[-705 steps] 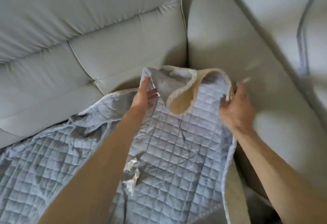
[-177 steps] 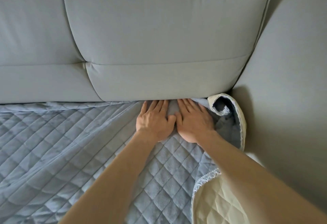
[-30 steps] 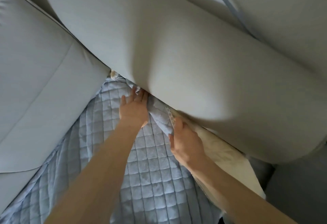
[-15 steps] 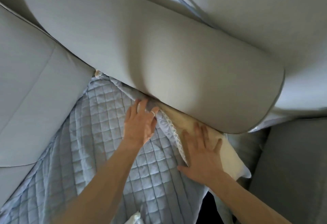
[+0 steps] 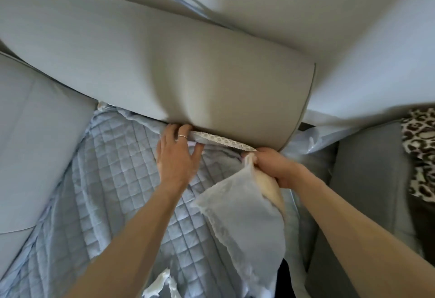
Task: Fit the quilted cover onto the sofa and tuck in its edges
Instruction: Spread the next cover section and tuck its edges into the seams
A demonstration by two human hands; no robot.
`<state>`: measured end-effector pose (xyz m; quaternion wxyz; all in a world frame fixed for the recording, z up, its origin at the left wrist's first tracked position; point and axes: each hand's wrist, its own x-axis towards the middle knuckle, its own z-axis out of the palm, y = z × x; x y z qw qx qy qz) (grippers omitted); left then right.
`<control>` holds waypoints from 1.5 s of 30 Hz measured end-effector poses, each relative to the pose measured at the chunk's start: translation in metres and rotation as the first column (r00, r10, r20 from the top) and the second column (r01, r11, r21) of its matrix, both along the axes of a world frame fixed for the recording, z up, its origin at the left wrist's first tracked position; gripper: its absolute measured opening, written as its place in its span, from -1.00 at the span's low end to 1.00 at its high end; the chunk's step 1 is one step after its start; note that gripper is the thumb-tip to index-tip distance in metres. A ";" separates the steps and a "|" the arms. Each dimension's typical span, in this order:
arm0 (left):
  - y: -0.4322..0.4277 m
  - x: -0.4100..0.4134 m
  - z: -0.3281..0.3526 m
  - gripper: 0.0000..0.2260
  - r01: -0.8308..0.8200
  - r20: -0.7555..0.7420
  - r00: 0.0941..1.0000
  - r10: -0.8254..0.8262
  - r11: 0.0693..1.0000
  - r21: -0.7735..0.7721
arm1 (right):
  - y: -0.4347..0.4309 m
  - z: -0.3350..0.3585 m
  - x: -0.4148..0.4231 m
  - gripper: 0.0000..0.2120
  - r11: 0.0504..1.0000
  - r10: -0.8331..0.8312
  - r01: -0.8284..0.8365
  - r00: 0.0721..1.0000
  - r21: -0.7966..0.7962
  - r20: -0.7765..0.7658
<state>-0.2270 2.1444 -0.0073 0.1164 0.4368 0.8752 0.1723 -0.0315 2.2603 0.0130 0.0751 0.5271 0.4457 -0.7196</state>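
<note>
The blue-grey quilted cover (image 5: 113, 187) lies over the seat of the grey sofa. The padded sofa armrest (image 5: 188, 71) runs across the middle of the view. My left hand (image 5: 176, 154) lies flat on the cover, its fingertips pushed into the gap under the armrest beside the lace-trimmed edge (image 5: 221, 141). My right hand (image 5: 273, 166) grips a bunched corner of the cover at the armrest's front end. From it a flap (image 5: 244, 222) hangs down, with the cream underside showing.
The sofa backrest (image 5: 35, 144) rises on the left. A grey upholstered piece (image 5: 367, 180) stands to the right, with a leopard-print fabric (image 5: 421, 151) at the right edge. A white crumpled tag (image 5: 157, 286) lies on the cover near the bottom.
My right hand went from lying flat on the cream underside to gripping the corner and lifting it. My left hand slid right along the armrest gap.
</note>
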 end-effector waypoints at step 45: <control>0.038 0.043 -0.026 -0.46 0.409 0.053 0.878 -0.476 0.687 -0.601 | -0.001 -0.119 0.067 -0.66 0.888 -0.035 -0.145 0.924 0.436 0.380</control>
